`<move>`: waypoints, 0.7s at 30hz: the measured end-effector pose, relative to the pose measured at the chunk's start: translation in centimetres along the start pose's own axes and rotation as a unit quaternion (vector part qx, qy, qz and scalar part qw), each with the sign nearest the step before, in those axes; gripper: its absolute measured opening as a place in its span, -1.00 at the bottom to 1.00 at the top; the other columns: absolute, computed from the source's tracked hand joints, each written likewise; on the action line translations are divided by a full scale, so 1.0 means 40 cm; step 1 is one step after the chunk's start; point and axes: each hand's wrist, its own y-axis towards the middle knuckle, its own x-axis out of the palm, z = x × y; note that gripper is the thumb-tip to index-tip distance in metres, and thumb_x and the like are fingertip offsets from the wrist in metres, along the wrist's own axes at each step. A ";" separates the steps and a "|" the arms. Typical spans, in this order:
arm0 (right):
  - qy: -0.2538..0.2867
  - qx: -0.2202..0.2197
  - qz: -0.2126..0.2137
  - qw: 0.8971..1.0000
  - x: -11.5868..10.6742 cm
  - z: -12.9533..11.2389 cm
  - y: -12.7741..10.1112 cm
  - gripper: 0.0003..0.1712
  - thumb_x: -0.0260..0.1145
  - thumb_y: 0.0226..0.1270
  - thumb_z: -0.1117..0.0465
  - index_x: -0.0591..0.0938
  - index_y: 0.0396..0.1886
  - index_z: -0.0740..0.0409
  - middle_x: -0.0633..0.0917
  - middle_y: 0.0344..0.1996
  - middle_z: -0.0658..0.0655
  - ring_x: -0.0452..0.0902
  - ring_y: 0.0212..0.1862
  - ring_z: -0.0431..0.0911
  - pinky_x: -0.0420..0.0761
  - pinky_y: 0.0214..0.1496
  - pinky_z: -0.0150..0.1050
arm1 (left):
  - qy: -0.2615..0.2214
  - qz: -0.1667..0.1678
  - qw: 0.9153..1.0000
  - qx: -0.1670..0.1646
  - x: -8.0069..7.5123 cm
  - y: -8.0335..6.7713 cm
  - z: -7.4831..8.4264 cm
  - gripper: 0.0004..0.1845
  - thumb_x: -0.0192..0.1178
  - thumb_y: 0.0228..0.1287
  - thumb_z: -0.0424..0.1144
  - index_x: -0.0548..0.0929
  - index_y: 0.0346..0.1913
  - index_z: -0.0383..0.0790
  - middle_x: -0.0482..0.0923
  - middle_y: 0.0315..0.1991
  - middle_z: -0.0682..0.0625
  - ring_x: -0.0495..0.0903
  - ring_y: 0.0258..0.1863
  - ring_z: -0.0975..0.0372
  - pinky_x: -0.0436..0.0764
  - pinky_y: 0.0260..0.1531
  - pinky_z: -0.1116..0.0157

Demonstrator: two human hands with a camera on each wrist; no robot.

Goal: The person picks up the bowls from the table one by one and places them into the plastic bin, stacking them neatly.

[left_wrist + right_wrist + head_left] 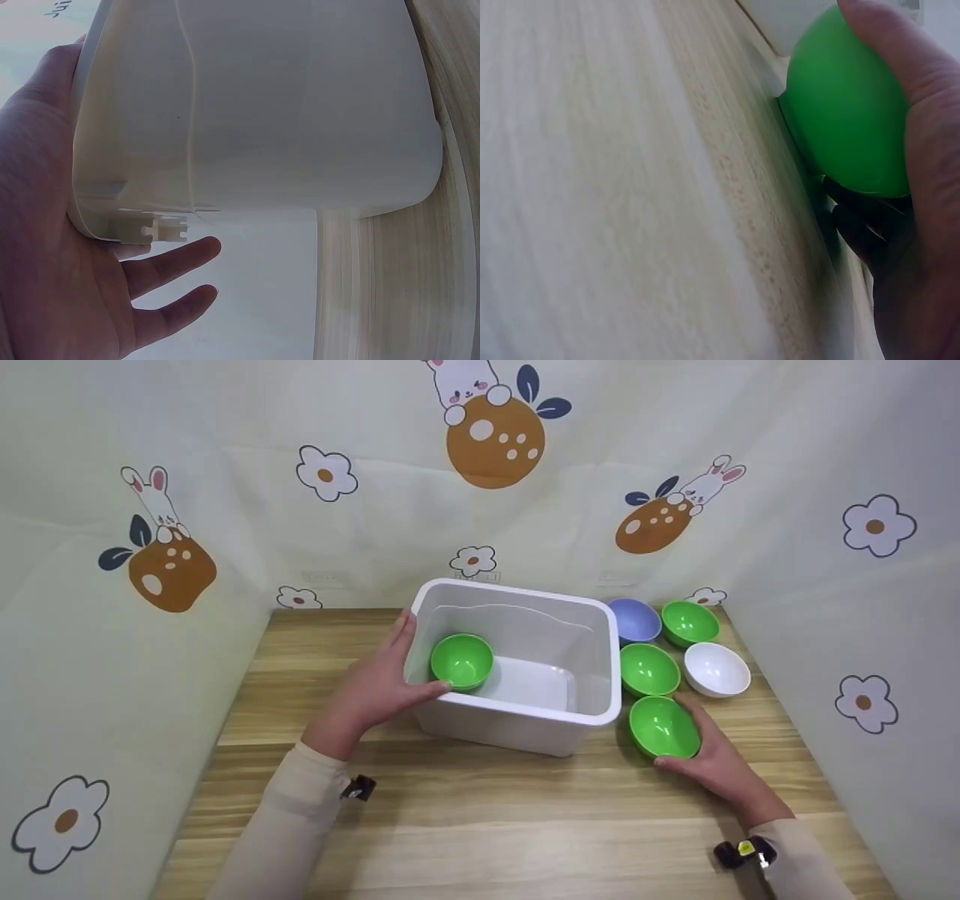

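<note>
1. The left hand (371, 690) lies against the left end wall of the white bin (525, 727), palm on the outside and thumb over the rim. Its fingers (169, 262) are straight and relaxed, pressing rather than clutching, which seems enough to steady the bin on the bench (465, 825).
2. One green bowl (461, 660) already sits upright inside the bin, in the corner nearest that hand.
3. The right hand (712, 765) cups the nearest green bowl (664, 726), which stands on the bench just beside the bin's right wall. Its fingers (922, 150) curl round the bowl's outer curve; the right wrist view shows the base touching the wood, so the bowl is gripped but not lifted.
4. Behind it wait another green bowl (649, 669), a white bowl (717, 669), a purple bowl (634, 619) and a far green bowl (690, 622), clustered close and open side up, within easy reach of that hand.
</note>
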 end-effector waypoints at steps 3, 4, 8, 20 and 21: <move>-0.023 -0.020 0.005 1.000 0.000 -0.002 0.002 0.33 0.84 0.04 0.25 0.25 0.73 0.27 0.45 0.56 0.28 0.31 0.54 0.16 0.17 0.44 -0.58 | -0.002 0.000 1.000 0.000 0.000 0.001 -0.001 0.52 0.34 0.09 0.70 -0.15 0.84 -0.09 -0.29 0.84 0.00 0.26 0.63 -0.31 0.47 0.42 -0.37; -0.030 -0.024 0.006 0.999 -0.001 -0.003 0.003 0.33 0.85 0.04 0.24 0.26 0.72 0.28 0.46 0.55 0.28 0.32 0.53 0.16 0.17 0.44 -0.58 | -0.002 0.000 1.000 -0.001 0.000 0.001 0.000 0.52 0.34 0.09 0.70 -0.15 0.84 -0.09 -0.30 0.84 0.00 0.26 0.63 -0.32 0.47 0.42 -0.38; -0.058 -0.037 0.002 0.998 -0.005 -0.007 0.004 0.33 0.85 0.05 0.18 0.26 0.73 0.27 0.46 0.54 0.27 0.35 0.52 0.17 0.18 0.44 -0.58 | -0.004 0.000 1.000 0.002 0.001 0.002 -0.001 0.51 0.33 0.10 0.70 -0.15 0.85 -0.09 -0.30 0.84 0.00 0.24 0.65 -0.31 0.45 0.44 -0.37; -0.183 -0.083 -0.023 0.979 -0.017 -0.032 0.013 0.29 0.78 0.16 -0.06 0.26 0.71 0.29 0.44 0.47 0.38 0.48 0.43 0.37 0.47 0.40 0.51 | 0.000 0.000 1.000 0.003 -0.002 -0.002 0.004 0.49 0.33 0.13 0.68 -0.14 0.85 -0.11 -0.26 0.85 -0.05 0.28 0.62 -0.33 0.48 0.40 -0.39; -0.192 -0.085 -0.023 0.977 -0.017 -0.034 0.015 0.29 0.77 0.17 -0.07 0.25 0.70 0.31 0.43 0.47 0.40 0.49 0.41 0.39 0.49 0.38 0.52 | 0.002 0.000 1.000 0.004 -0.002 -0.002 0.004 0.49 0.33 0.13 0.68 -0.14 0.84 -0.11 -0.26 0.85 -0.06 0.28 0.62 -0.33 0.49 0.40 -0.39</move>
